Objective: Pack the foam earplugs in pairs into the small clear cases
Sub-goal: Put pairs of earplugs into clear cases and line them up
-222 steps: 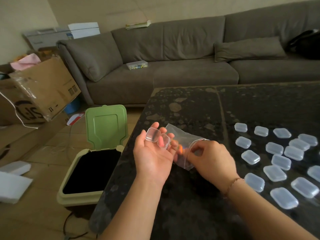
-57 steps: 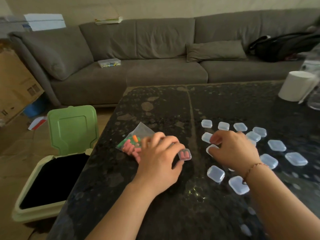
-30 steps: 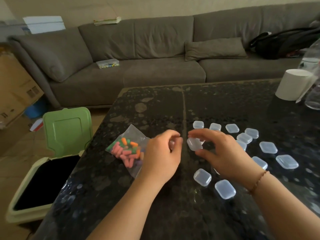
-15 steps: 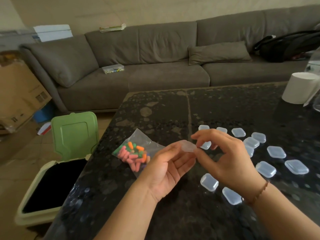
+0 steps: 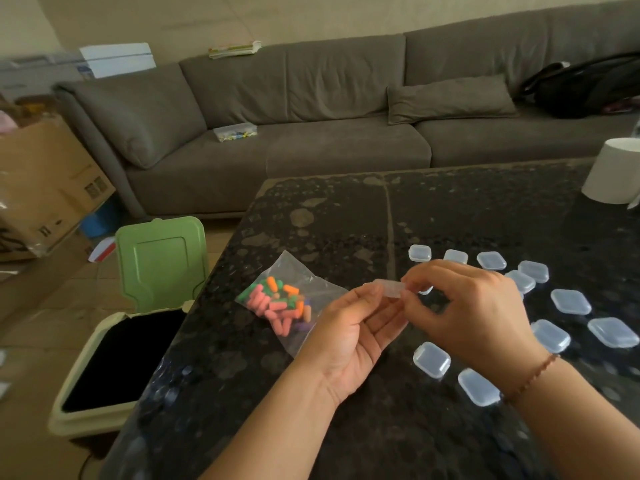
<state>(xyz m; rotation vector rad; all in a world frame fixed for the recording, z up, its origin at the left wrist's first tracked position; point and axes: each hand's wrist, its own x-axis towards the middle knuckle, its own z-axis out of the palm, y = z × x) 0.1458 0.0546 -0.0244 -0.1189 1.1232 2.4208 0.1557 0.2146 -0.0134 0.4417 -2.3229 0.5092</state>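
small clear case (image 5: 390, 288) pinched edge-on between left hand (image 5: 349, 327) and right hand (image 5: 464, 306), raised above dark table (image 5: 346, 216). light, stiff, slick plastic; best gripped at the rims to pry open. earplugs (image 5: 277, 303) soft, squashy, bagged just beside. no legible writing.

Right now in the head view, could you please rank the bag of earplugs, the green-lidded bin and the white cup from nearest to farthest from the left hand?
From the left hand:
1. Bag of earplugs, just left of it on the table.
2. Green-lidded bin, on the floor, farther left.
3. White cup, at the table's far right.
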